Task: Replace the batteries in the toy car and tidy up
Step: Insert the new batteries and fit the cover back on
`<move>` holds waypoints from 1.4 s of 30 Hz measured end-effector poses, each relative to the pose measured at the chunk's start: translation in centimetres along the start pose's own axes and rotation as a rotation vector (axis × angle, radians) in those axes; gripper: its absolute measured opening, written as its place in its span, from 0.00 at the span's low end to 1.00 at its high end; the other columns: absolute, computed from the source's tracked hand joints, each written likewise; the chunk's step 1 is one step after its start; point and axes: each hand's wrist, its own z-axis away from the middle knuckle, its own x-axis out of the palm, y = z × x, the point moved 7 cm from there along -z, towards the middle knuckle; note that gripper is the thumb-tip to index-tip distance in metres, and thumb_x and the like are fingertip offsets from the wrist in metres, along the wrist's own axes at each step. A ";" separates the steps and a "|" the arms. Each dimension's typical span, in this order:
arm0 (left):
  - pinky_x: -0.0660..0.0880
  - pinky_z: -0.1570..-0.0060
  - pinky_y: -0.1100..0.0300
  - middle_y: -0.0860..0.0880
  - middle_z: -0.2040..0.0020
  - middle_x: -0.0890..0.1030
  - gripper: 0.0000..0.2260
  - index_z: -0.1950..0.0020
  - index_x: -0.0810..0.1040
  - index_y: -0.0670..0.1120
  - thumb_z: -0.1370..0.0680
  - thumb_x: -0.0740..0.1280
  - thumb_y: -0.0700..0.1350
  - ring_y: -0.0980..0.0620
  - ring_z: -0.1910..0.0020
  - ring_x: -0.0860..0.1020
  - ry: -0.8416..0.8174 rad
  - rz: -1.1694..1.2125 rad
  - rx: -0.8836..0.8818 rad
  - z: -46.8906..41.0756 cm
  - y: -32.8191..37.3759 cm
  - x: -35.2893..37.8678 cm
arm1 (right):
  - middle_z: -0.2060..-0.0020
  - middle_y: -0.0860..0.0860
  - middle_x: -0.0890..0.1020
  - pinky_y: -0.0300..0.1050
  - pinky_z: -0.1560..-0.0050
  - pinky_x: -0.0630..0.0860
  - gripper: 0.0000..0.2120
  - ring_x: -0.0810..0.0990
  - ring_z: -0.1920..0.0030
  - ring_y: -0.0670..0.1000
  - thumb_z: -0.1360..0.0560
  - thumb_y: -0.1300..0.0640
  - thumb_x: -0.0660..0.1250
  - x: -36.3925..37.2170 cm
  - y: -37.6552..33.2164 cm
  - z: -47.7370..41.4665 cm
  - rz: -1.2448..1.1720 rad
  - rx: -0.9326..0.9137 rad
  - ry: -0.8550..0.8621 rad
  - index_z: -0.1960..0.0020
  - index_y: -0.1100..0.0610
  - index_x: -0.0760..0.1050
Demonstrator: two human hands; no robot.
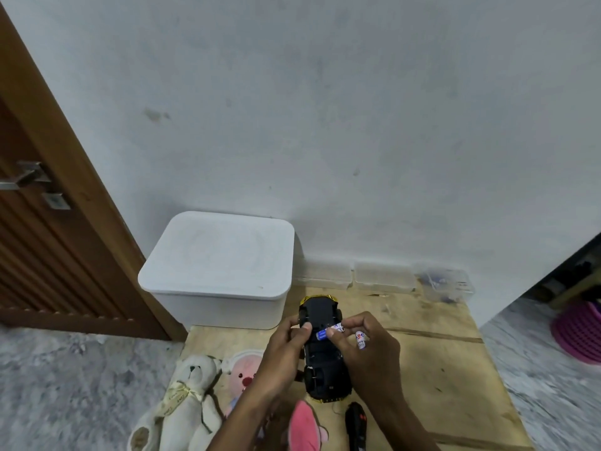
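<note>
Holding the toy car (323,349) upside down over a wooden board (439,362) on the floor, so its black underside faces up and the yellow body only peeks out at both ends. The left hand (286,349) has its grip wrapped around the car's left side, thumb on the chassis. The right hand (370,349) pinches a blue and white battery (329,331) between thumb and finger, laid crosswise right at the middle of the underside; can't tell if it's seated in a slot or just resting there. A second battery (361,339), white with red and blue lettering, is tucked in the same hand's other fingers, just right of the car.

Around it: a white lidded bin (218,271) against the wall, clear plastic boxes (383,276) lined up beside it, a cream teddy bear (185,398) and pink plush toys (242,372) at lower left, and a black controller (356,424) near the car's closer end.
</note>
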 end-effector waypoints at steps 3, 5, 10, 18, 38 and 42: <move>0.81 0.57 0.49 0.49 0.49 0.84 0.07 0.40 0.77 0.52 0.16 0.62 0.49 0.50 0.54 0.85 0.008 0.002 0.002 -0.3 0.1 0.0 | 0.67 0.40 0.82 0.31 0.67 0.73 0.11 0.81 0.62 0.39 0.32 0.51 0.79 0.1 -0.2 0.2 0.092 -0.021 0.003 0.63 0.46 0.76; 0.81 0.61 0.53 0.49 0.49 0.84 0.07 0.40 0.77 0.52 0.16 0.62 0.48 0.50 0.55 0.85 0.014 0.010 -0.001 -0.3 0.2 0.0 | 0.68 0.42 0.81 0.34 0.67 0.73 0.12 0.80 0.64 0.41 0.33 0.50 0.79 0.1 -0.2 0.1 0.140 -0.039 0.016 0.64 0.46 0.75; 0.83 0.61 0.51 0.47 0.48 0.84 0.13 0.35 0.73 0.62 0.16 0.63 0.46 0.47 0.51 0.85 0.012 -0.012 0.036 -0.5 0.5 0.2 | 0.66 0.42 0.79 0.42 0.66 0.74 0.07 0.79 0.65 0.44 0.30 0.55 0.77 -0.1 -0.5 0.2 0.239 -0.155 0.047 0.60 0.47 0.80; 0.83 0.59 0.48 0.40 0.47 0.83 0.15 0.33 0.74 0.61 0.17 0.64 0.45 0.41 0.48 0.84 0.010 -0.015 0.055 -0.7 0.3 0.5 | 0.62 0.41 0.79 0.31 0.66 0.70 0.04 0.77 0.64 0.42 0.27 0.58 0.75 -0.1 -0.5 0.7 0.348 -0.264 0.026 0.57 0.51 0.81; 0.84 0.60 0.48 0.48 0.42 0.82 0.19 0.31 0.69 0.68 0.17 0.64 0.47 0.45 0.47 0.85 -0.010 -0.021 0.088 -1.4 0.4 0.2 | 0.56 0.53 0.87 0.36 0.71 0.64 0.19 0.68 0.72 0.44 0.26 0.63 0.55 -1.5 1.5 -1.4 -0.451 0.191 -0.019 0.57 0.49 0.84; 0.85 0.57 0.48 0.52 0.40 0.80 0.21 0.35 0.68 0.76 0.17 0.64 0.49 0.48 0.43 0.82 -0.023 -0.065 0.116 -1.2 0.7 0.2 | 0.47 0.50 0.86 0.31 0.75 0.68 0.19 0.78 0.67 0.46 0.30 0.67 0.68 -1.8 1.0 -1.9 -0.503 0.255 -0.111 0.42 0.52 0.81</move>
